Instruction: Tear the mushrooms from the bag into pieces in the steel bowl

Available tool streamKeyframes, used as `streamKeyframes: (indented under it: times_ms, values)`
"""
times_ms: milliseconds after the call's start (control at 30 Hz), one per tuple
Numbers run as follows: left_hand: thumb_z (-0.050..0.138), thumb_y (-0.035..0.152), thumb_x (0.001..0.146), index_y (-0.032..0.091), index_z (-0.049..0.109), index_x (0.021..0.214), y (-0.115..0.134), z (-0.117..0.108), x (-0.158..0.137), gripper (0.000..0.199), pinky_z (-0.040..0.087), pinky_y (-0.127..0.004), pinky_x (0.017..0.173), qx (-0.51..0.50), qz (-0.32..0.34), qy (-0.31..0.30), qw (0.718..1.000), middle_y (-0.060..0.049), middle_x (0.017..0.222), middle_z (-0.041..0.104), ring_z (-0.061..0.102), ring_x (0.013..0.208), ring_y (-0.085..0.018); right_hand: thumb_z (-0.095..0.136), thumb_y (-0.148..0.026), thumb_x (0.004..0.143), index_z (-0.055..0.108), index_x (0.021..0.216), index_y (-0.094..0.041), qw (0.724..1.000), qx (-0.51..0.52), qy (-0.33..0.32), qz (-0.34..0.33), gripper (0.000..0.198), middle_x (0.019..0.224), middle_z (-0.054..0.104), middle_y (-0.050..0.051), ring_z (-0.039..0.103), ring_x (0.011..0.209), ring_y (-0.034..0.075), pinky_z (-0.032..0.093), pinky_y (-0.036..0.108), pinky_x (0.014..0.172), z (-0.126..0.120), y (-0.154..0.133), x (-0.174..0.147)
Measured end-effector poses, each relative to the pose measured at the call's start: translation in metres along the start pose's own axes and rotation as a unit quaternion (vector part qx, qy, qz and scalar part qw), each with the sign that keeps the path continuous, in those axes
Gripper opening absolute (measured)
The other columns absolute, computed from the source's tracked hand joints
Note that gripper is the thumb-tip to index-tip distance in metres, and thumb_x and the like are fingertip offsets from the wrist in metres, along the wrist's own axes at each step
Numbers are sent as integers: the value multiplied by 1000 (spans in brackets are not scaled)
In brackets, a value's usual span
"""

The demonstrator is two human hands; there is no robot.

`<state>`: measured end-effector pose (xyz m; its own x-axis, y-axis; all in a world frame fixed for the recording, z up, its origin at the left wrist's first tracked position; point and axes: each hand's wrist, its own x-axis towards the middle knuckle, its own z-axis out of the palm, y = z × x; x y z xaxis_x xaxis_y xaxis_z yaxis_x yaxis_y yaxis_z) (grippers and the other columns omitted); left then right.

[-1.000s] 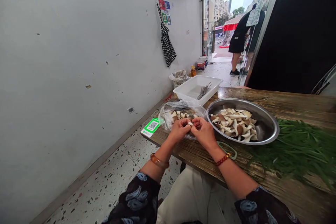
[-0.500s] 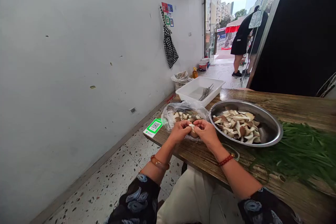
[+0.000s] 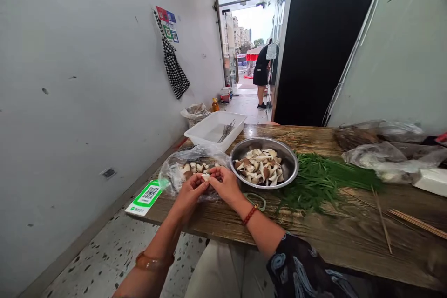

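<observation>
Between the fingertips of both my hands is a pale mushroom, mostly covered by the fingers. My left hand pinches it from the left and my right hand from the right. Just beyond them lies an open clear plastic bag with whole brown-capped mushrooms in it. To the right of my hands stands a steel bowl, partly filled with torn mushroom pieces.
A white plastic tub with metal skewers stands behind the bag. Green leafy stalks lie right of the bowl, with wooden sticks and plastic bags further right. A QR-code card sits at the table's left corner. A person bends by the doorway.
The camera view has swung to the right, bringing the right side of the table into sight. Both my hands stay at the bag, still holding a mushroom.
</observation>
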<state>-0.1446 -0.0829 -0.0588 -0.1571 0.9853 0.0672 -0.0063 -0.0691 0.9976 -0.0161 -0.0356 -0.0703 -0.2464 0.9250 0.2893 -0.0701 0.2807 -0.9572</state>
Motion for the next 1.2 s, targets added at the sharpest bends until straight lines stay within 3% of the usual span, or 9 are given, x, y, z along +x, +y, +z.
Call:
streamKeyframes:
  times_ms: [233, 400, 667, 800, 900, 1100, 1200]
  values:
    - [75, 36, 64, 15, 59, 81, 1, -2, -1, 31, 39, -22, 60, 35, 11, 45, 998, 3, 65, 56, 50, 61, -11, 62, -18, 67, 64, 95, -18, 999, -4, -44, -16, 29, 79, 65, 1, 63, 70, 15, 53, 30, 67, 1, 1, -2]
    - [74, 30, 63, 15, 61, 77, 8, 1, -6, 24, 40, -22, 63, 75, 18, 42, 996, 2, 68, 59, 52, 65, -11, 62, -13, 60, 65, 91, -19, 999, 4, -35, 4, 32, 69, 62, -3, 58, 62, 13, 52, 30, 66, 2, 6, -1]
    - [71, 24, 63, 15, 60, 72, 7, 8, -6, 16, 40, -20, 60, -13, 6, 46, 999, 3, 63, 58, 51, 60, -9, 60, -19, 60, 64, 88, -17, 991, 100, -25, 82, 28, 71, 65, 0, 61, 63, 14, 51, 26, 61, 3, 8, 3]
    - [69, 24, 63, 16, 58, 67, 9, 3, -11, 15, 43, -21, 57, -86, 0, 85, 993, 3, 65, 56, 52, 59, -9, 62, -25, 61, 62, 92, -18, 981, 161, -30, 105, 31, 80, 66, 1, 62, 69, 14, 51, 27, 64, 0, 3, -2]
    - [69, 27, 63, 16, 63, 80, 11, -1, -16, 20, 43, -22, 56, -76, -20, 117, 990, 3, 66, 57, 52, 58, -9, 64, -31, 64, 59, 98, -19, 973, 191, -47, 122, 36, 84, 66, 2, 61, 69, 14, 49, 25, 57, -2, 2, -7]
    - [72, 36, 67, 13, 66, 85, 14, 6, -21, 30, 39, -21, 53, -2, -24, 15, 1000, 0, 69, 60, 51, 58, -9, 71, -27, 63, 57, 102, -17, 973, 189, -75, 107, 43, 78, 62, -1, 59, 65, 12, 49, 23, 56, -5, -3, -14]
    - [75, 38, 64, 14, 64, 84, 17, 10, -21, 33, 39, -21, 53, -5, -29, 23, 999, 0, 69, 61, 53, 60, -10, 69, -23, 61, 56, 103, -18, 977, 177, -78, 93, 44, 76, 60, -3, 60, 65, 11, 52, 25, 60, -3, -3, -12]
